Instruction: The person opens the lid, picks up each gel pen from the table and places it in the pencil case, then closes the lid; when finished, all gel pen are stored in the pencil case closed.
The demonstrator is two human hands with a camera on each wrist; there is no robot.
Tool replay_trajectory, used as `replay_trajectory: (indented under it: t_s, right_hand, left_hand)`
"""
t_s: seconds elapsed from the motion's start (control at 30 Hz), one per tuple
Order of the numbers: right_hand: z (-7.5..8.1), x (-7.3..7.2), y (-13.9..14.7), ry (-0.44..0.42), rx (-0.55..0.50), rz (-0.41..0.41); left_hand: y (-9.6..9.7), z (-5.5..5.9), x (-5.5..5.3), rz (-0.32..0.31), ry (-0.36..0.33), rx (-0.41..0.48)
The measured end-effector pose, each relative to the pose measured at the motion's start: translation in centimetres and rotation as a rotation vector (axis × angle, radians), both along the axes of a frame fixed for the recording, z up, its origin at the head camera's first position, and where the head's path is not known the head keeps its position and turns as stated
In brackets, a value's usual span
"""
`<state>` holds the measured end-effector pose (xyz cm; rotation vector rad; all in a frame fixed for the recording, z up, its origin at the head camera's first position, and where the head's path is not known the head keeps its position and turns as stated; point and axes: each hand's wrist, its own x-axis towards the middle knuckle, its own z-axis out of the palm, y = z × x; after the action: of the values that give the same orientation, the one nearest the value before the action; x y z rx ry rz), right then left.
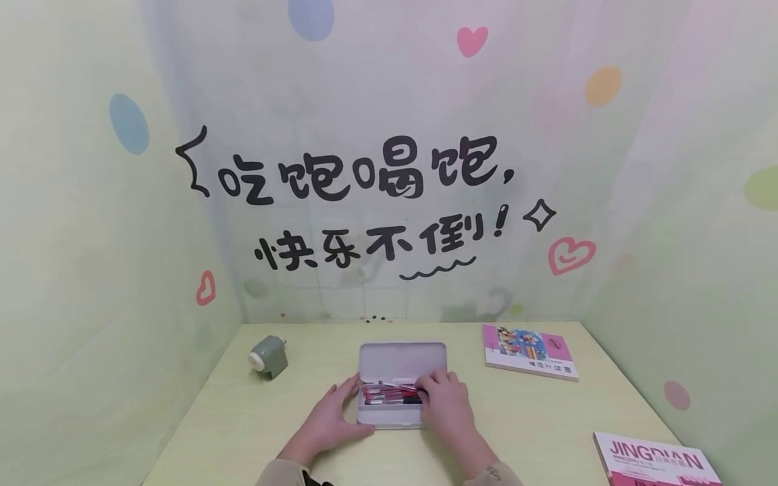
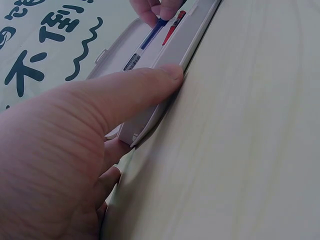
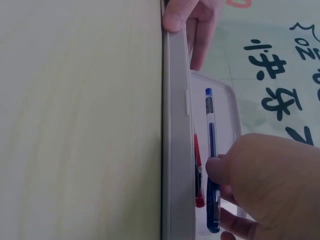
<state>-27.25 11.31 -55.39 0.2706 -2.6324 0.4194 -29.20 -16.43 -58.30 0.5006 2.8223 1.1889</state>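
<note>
An opened pencil case point(image 1: 402, 361), pale grey, lies on the table with its lid tipped back and several pens point(image 1: 379, 393) inside. My left hand point(image 1: 330, 417) holds the case by its left end; its thumb presses the front edge and the other fingers lie along the side. Between thumb and fingers my right hand point(image 1: 448, 406) pinches a blue gel pen point(image 3: 211, 120), clear-barrelled, just over the case. Beneath it a red pen point(image 3: 198, 172) shows inside. In the left wrist view the gel pen point(image 2: 145, 44) slants in front of the lid.
A grey-green pencil sharpener point(image 1: 269, 356) stands at the back left of the table point(image 1: 243, 432). At the back right lies a pink book point(image 1: 530, 351), and another book point(image 1: 653, 462) is at the front right. A printed wall point(image 1: 389, 297) closes off the back.
</note>
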Motion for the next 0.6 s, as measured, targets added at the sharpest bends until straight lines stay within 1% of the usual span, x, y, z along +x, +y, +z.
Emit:
replay_trajectory:
  t_s: [0.17, 0.3, 0.6]
  right_hand:
    - [0.0, 0.1, -0.6, -0.014, 0.007, 0.022]
    - [-0.2, 0.1, -1.0, -0.023, 0.008, 0.020]
    - [-0.3, 0.3, -1.3, -0.011, 0.013, 0.031]
  left_hand:
    - [0.0, -0.1, -0.1, -0.002, 0.008, -0.003]
    - [-0.1, -0.2, -0.1, -0.001, 0.002, -0.005]
    - [0.0, -0.3, -0.1, -0.004, -0.004, -0.002]
